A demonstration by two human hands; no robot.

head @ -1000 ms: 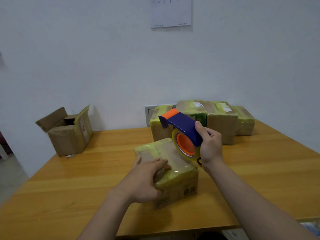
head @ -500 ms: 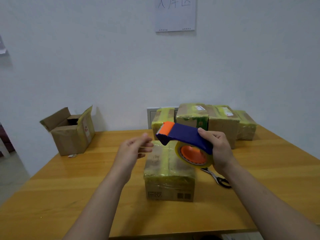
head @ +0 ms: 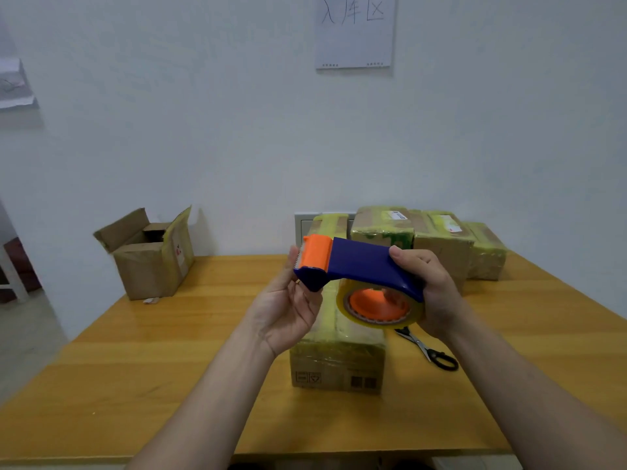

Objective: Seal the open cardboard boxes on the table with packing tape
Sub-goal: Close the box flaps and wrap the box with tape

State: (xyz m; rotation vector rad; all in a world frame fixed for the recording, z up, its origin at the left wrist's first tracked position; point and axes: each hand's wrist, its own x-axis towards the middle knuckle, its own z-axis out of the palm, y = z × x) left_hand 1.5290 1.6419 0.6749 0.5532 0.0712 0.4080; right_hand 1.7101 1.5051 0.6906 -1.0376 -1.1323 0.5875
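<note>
My right hand (head: 432, 293) grips a blue and orange tape dispenser (head: 363, 262) by its rear, over the yellowish tape roll (head: 376, 307). It is held in the air above a taped cardboard box (head: 336, 364) in the middle of the wooden table (head: 163, 354). My left hand (head: 288, 310) is raised palm-up at the dispenser's orange cutter end, its fingers fairly straight against that end and partly hidden behind it. An open cardboard box (head: 149, 262) with its flaps up stands at the table's far left corner.
Several taped boxes (head: 441, 245) are lined up along the wall at the back right. Black-handled scissors (head: 427, 347) lie on the table just right of the middle box. A paper sign (head: 354, 32) hangs on the white wall.
My left hand left the middle box, rose, and now touches the dispenser's front end. The dispenser swung from steeply tilted to nearly level, and the box now sits squarely towards me.
</note>
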